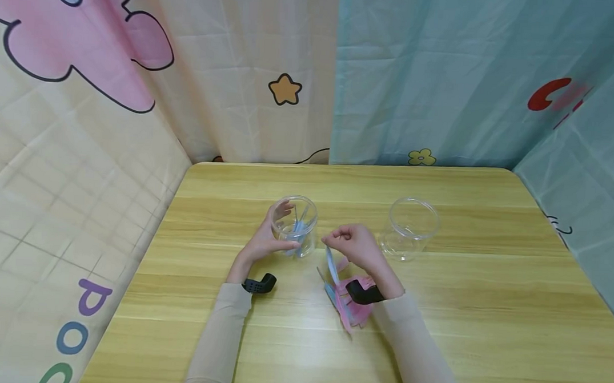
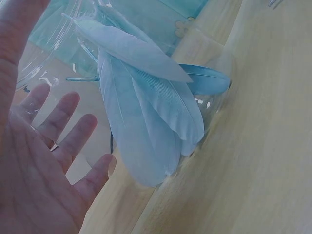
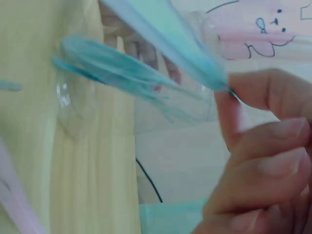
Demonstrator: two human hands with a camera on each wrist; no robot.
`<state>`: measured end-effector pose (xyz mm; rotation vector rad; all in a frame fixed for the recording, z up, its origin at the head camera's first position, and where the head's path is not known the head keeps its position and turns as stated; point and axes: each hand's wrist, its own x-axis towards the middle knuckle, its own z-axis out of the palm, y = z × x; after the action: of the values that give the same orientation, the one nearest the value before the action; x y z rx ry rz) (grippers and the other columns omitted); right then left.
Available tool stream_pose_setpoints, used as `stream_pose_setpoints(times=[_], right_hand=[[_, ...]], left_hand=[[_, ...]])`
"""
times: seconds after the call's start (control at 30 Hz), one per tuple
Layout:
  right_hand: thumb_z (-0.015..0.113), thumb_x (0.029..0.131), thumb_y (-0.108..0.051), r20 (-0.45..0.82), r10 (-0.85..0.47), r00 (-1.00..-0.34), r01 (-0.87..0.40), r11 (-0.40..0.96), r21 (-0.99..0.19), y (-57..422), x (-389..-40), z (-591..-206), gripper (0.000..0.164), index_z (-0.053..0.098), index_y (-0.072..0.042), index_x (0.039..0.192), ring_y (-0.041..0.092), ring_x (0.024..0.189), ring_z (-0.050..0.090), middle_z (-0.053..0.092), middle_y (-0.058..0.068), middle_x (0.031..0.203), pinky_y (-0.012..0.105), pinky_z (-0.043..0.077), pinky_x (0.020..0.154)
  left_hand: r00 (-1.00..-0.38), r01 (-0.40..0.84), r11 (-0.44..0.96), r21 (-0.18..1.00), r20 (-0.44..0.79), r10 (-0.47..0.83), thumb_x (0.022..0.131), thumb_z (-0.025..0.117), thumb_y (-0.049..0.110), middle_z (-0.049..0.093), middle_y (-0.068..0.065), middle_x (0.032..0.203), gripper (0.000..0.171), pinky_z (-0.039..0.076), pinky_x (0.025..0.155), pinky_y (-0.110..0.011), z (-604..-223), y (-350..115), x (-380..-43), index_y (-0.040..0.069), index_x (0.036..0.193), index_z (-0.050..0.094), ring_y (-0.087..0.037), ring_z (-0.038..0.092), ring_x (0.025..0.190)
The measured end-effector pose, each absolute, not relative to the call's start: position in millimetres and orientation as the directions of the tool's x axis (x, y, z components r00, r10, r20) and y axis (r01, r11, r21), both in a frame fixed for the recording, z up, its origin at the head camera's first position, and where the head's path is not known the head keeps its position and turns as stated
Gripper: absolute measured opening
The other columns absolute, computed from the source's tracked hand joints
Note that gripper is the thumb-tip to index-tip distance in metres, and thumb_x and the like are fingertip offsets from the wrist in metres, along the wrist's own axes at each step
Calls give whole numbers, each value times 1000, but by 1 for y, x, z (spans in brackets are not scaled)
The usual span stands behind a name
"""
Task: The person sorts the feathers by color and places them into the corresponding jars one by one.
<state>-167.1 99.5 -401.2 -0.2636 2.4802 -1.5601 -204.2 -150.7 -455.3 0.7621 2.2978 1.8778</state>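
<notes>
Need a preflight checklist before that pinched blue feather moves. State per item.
1. Blue feather pinched at one end by right hand: ok.
2. Left hand around left clear jar: ok; grip firmness: cannot tell.
3. Jar upright, mouth uncovered: ok.
4. Jar's feathers all blue, matching: ok.
5. Pinched feather above jar mouth: not ok, it's beside the jar.
6. Loose pile sorted: not ok, pink and blue mixed.

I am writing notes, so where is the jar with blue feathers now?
In the head view, the jar with blue feathers is on the table, just left of centre, held by the left hand, left of the right hand.
</notes>
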Motion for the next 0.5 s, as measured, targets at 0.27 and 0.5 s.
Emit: stream_pose_setpoints(times=[0.27, 0.5], right_hand=[[71, 87, -28, 151, -110, -982, -162, 97, -982, 90, -176, -384, 26, 69, -2, 92, 11, 39, 31, 37, 0, 51, 23, 27, 38], [68, 89, -12, 340, 56, -939, -343, -66, -937, 74, -180, -361, 19, 67, 6, 95, 9, 38, 32, 40, -1, 51, 21, 25, 37]], left_hand=[[-866, 340, 108, 934, 267, 422, 71, 81, 0, 27, -26, 145, 101, 20, 106, -60, -449, -149, -201, 6, 148, 16, -43, 24, 134], [-863, 345, 118, 931, 265, 430, 71, 81, 0, 27, -27, 145, 99, 20, 106, -61, -443, -149, -198, 3, 147, 16, -44, 24, 133]])
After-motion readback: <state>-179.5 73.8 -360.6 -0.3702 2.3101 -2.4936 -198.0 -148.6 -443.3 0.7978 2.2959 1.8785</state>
